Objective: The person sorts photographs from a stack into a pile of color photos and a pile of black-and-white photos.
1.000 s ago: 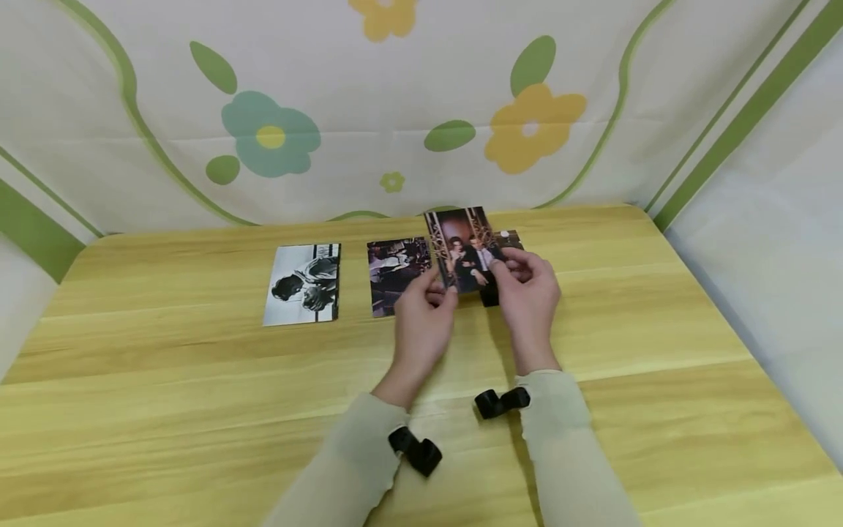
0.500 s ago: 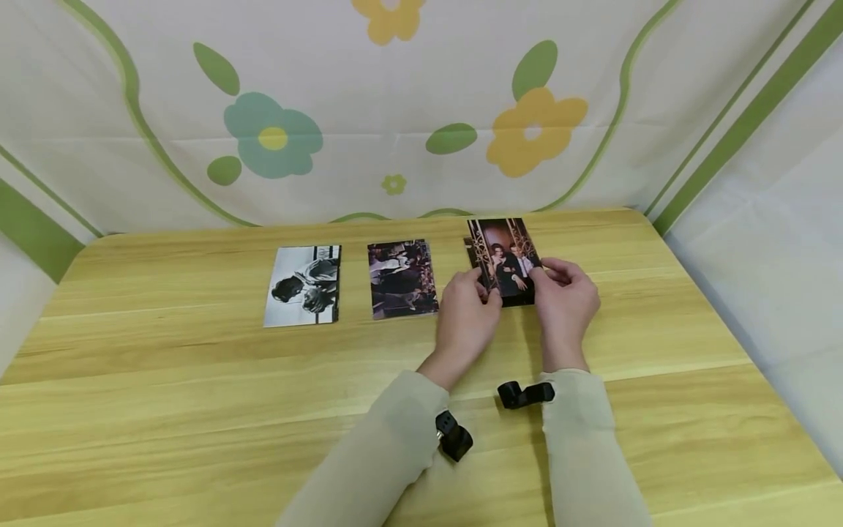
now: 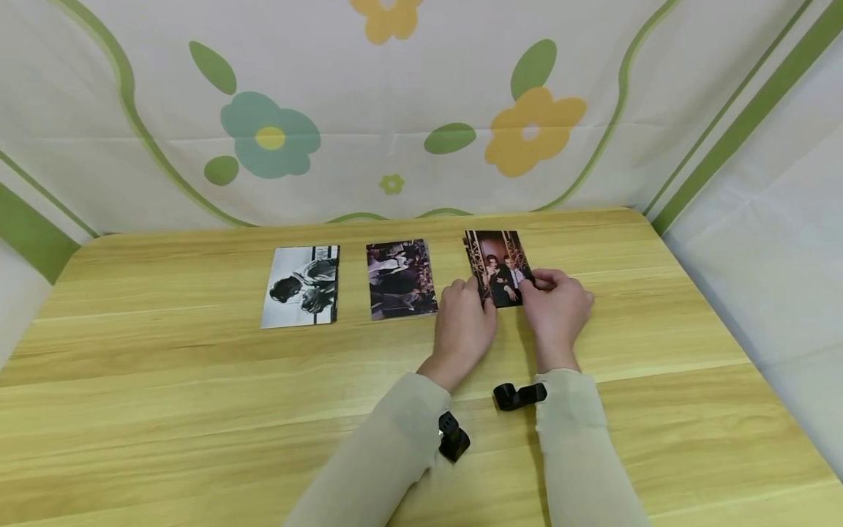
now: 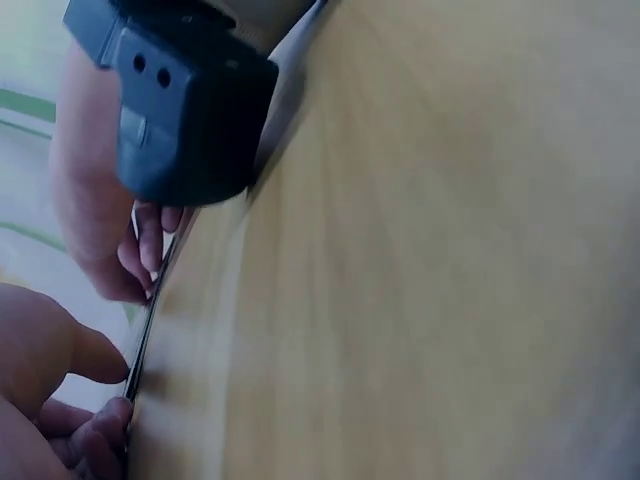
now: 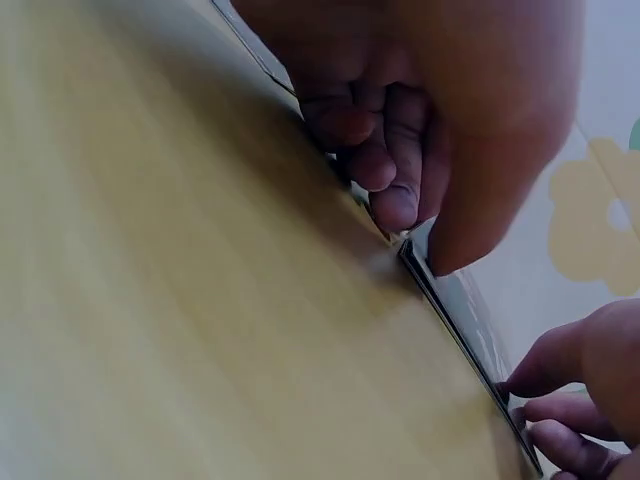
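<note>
A photo card (image 3: 499, 265) of two people behind a metal grille lies on a small stack of dark cards on the right side of the wooden table. My left hand (image 3: 462, 322) holds its lower left corner, thumb on the near edge. On the other side my right hand (image 3: 560, 311) pinches the right edge. In the left wrist view the stack (image 4: 136, 368) shows edge-on as a thin dark line between thumb and fingers. The right wrist view gives the same stack (image 5: 465, 345), with both hands' fingertips on it.
Left of the stack lies a purple concert photo pile (image 3: 400, 279), then a black-and-white photo pile (image 3: 301, 287). A white cloth (image 3: 388, 95) with flowers hangs behind the wooden table (image 3: 197, 410). Black wrist cameras (image 3: 453, 438) sit on both sleeves.
The grille photo, held up over the gap beside the purple pile a second ago, has moved right and down onto the right stack. Most recently it slid nearer, lining up with the cards below.
</note>
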Available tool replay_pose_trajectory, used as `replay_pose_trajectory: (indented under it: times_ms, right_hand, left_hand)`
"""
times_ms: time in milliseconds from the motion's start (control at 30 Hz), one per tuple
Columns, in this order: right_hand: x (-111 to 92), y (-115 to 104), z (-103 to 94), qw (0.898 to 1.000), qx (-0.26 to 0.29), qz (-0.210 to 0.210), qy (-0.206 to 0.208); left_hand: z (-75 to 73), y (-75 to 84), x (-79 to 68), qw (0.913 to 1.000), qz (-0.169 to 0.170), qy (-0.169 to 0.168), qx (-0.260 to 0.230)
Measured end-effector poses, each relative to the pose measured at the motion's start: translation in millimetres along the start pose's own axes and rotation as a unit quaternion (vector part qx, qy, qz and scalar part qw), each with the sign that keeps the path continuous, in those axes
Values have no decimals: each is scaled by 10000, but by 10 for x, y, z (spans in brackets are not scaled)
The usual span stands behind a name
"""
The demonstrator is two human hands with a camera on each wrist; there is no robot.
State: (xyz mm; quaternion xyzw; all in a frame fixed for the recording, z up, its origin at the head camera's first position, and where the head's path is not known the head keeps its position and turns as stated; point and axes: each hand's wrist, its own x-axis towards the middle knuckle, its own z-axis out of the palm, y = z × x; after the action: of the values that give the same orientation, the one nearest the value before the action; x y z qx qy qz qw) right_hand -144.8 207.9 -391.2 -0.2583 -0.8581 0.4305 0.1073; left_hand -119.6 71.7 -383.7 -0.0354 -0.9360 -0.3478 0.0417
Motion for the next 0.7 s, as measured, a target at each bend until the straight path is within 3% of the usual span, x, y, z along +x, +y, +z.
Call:
replay_pose_trajectory:
  times_ms: [233,700]
  right_hand:
    - [-3,21,30,9998,-106,-163,72]
    - [-10,24,26,9996,-74,-217,148]
  left_hand:
    - [-7,-29,12,9999,111,-112,65]
    - [-6,-16,1,9997,-91,-235,-32]
